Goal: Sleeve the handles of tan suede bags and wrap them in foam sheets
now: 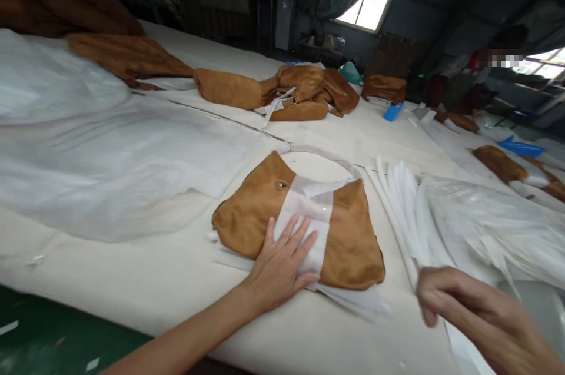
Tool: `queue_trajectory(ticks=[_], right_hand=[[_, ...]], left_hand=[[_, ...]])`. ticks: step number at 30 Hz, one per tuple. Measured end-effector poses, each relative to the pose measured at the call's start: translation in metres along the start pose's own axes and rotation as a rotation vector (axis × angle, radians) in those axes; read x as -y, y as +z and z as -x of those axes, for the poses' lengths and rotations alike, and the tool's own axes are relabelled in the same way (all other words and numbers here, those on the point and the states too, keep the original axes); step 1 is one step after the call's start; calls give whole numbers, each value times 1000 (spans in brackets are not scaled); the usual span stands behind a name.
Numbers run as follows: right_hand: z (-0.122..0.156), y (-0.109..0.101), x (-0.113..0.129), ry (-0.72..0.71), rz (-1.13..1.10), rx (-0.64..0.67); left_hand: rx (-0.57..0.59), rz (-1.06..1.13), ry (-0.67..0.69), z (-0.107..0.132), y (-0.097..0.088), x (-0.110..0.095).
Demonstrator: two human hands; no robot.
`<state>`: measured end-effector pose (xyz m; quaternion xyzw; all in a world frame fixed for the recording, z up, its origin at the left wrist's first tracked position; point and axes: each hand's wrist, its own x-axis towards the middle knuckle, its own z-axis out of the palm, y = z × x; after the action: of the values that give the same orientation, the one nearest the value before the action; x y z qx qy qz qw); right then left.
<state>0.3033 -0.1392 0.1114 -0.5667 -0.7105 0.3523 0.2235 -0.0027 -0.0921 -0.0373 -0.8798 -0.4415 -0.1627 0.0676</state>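
Note:
A tan-brown handbag lies on the pale table in front of me, with a white paper band around its middle. Its handle looks wrapped in white and arches away from me. My left hand rests flat on the band and the bag's lower edge, fingers spread. More thin white sheeting sticks out under the bag. On the right, my right hand is curled with thumb and fingers together, slightly blurred, over the near ends of long white strips. Whether it grips a strip is hidden.
Translucent sheets cover the table's left side; crumpled clear plastic lies at right. More brown bags sit farther back. A blue piece lies near one. The table's front edge drops to a green floor. A person is at far right.

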Motion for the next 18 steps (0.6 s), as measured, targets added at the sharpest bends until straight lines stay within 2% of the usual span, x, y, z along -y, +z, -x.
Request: queue_trajectory(ticks=[3, 6, 8, 10, 13, 18], right_hand=[[-83, 36, 53, -145, -100, 338], [-149, 69, 72, -276, -5, 567], [-178, 84, 76, -318, 153, 675], [-196, 95, 81, -341, 373, 718], [-208, 102, 90, -360, 686, 710], [-212, 107, 93, -398, 930, 717]], left_hand=[[8, 33, -36, 0, -2, -3], [12, 60, -55, 1, 0, -2], [16, 79, -64, 2, 3, -2], [13, 103, -74, 4, 5, -2], [-9, 129, -97, 6, 8, -3], [-26, 137, -125, 7, 8, -6]])
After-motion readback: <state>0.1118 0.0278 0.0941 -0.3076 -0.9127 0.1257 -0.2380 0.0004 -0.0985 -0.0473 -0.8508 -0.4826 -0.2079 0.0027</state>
